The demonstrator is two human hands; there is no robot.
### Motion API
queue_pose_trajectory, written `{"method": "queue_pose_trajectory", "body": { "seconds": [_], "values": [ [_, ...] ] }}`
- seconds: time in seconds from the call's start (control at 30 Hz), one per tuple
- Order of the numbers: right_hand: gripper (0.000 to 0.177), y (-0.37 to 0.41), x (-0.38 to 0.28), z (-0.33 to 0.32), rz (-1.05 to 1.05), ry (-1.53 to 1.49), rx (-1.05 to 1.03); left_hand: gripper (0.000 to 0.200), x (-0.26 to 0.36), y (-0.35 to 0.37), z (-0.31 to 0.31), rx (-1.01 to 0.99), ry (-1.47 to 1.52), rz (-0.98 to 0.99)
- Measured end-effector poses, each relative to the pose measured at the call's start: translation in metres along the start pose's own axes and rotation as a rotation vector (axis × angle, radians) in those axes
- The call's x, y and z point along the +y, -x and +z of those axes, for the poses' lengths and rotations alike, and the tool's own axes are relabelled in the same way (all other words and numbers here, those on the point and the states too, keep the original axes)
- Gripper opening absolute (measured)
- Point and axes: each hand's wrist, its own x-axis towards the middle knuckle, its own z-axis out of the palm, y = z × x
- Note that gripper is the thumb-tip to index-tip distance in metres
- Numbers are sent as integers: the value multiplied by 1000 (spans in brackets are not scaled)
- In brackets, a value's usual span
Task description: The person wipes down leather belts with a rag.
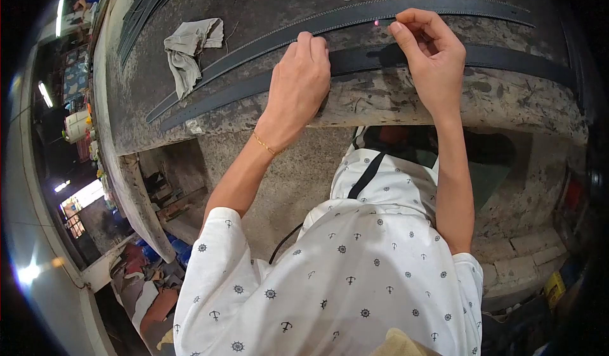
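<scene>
Two long black straps run side by side across the dark worktop: the far strap (273, 41) has pale stitching along its edges, and the near strap (235, 92) is plain. My left hand (301, 77) is closed over both, fingers curled down and fingertips hidden, so what it holds cannot be made out. Thumb and forefinger of my right hand (434, 58) are pinched together above the straps. At those fingertips is a small dark thing with a pink tip (377, 23), too small to name.
A crumpled grey cloth (185, 50) lies left of my left hand. More black straps (147, 10) are bunched at the worktop's far left. The worktop's thick front edge (495, 105) runs before my body. Scraps (149, 299) are piled at the lower left.
</scene>
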Motion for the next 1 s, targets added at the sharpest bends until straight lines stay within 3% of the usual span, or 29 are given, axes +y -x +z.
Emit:
{"method": "queue_pose_trajectory", "body": {
  "seconds": [0.07,0.17,0.53,0.67,0.73,0.87,0.93,1.0],
  "values": [
    [15,1,0,1,3,3,-4,12,-1,-1,-3,27,31,-16],
    [15,0,0,1,8,-43,8,16,-17,3,-8,82,435,-389],
    [14,-1,3,0,12,-39,6,16,-16,5,-12,0,372,-158],
    [14,0,-2,1,-7,48,20,18,-23,-6,-7,65,308,-90],
    [14,-1,0,2,-9,-8,27,22,-31,-12,-11,-27,471,-289],
    [15,-1,1,1,-4,-1,24,30,-47,-18,-34,195,455,-554],
    [16,-1,1,1,-9,15,12,24,-49,-10,-35,213,428,-530],
    [15,-1,1,1,-11,16,18,22,-41,-4,-35,89,413,-61]
  ]
}}
